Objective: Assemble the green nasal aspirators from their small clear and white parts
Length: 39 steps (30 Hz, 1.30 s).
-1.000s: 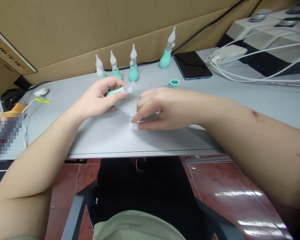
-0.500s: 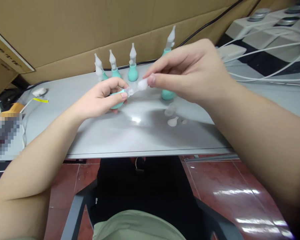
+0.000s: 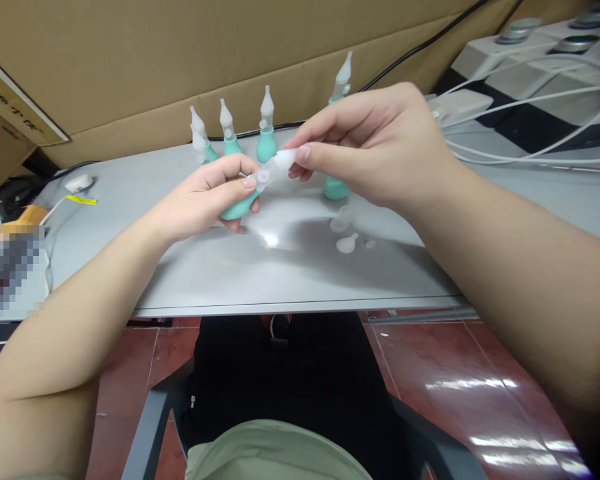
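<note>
My left hand (image 3: 213,197) is closed around the teal bulb of a nasal aspirator (image 3: 241,205), which lies tilted with its clear neck pointing up to the right. My right hand (image 3: 365,143) pinches the white nozzle tip (image 3: 284,160) at the end of that neck, between thumb and fingers. Tip and neck touch; how firmly they are joined I cannot tell. On the table below my right hand lie a loose white nozzle tip (image 3: 347,244), a clear plastic piece (image 3: 341,220) and a tiny translucent part (image 3: 370,245).
Several upright aspirators (image 3: 267,133) stand along the back of the grey table (image 3: 260,280), one partly behind my right hand. Cardboard (image 3: 145,60) walls the back. White devices with cables (image 3: 525,73) sit at the right; a white plug-like item (image 3: 79,183) lies at the left.
The held aspirator has turned slightly, its neck now angled more steeply upward and its round port facing me. My right fingers still pinch the tip, with more fingertips showing beneath.
</note>
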Motion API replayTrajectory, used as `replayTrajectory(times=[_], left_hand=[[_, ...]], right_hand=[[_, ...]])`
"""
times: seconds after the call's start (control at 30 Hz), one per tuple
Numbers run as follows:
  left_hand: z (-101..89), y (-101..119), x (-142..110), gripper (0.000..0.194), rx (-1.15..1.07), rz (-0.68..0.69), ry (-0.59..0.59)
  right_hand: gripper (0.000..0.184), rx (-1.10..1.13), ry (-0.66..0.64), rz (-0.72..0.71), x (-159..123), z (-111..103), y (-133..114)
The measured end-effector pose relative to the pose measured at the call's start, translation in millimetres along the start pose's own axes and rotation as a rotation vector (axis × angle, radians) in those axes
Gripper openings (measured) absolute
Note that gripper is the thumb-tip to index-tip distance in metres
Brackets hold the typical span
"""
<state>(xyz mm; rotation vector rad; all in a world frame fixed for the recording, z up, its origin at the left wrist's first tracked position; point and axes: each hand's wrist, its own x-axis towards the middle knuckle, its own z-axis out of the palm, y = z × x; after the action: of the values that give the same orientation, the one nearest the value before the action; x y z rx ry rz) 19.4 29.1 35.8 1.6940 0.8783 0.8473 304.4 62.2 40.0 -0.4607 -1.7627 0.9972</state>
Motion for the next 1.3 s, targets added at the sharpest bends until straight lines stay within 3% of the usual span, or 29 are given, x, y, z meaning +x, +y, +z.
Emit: replayTrajectory(times=[0.1, 0.23, 0.53, 0.9, 1.3], left_hand=[[1.2, -1, 1, 0.028, -0.001, 0.008, -0.002], [1.0, -5, 1, 0.037, 0.040, 0.061, -0.011], [-7.4, -15, 5, 0.069, 0.096, 0.123, -0.049], [-10.3, -18, 7, 0.065, 0.158, 0.105, -0.075], [-10.8, -16, 6, 0.069, 0.234, 0.110, -0.065]], right_hand=[[0.028, -0.062, 0.003, -0.003, -3, -1, -4], [0.014, -0.137, 0.018, 0.018, -7, -3, -5], [0.015, -0.109, -0.032, 0.023, -8, -6, -2], [0.015, -0.248, -0.110, 0.050, -9, -13, 4], [0.013, -0.148, -0.132, 0.065, -6, -8, 16]])
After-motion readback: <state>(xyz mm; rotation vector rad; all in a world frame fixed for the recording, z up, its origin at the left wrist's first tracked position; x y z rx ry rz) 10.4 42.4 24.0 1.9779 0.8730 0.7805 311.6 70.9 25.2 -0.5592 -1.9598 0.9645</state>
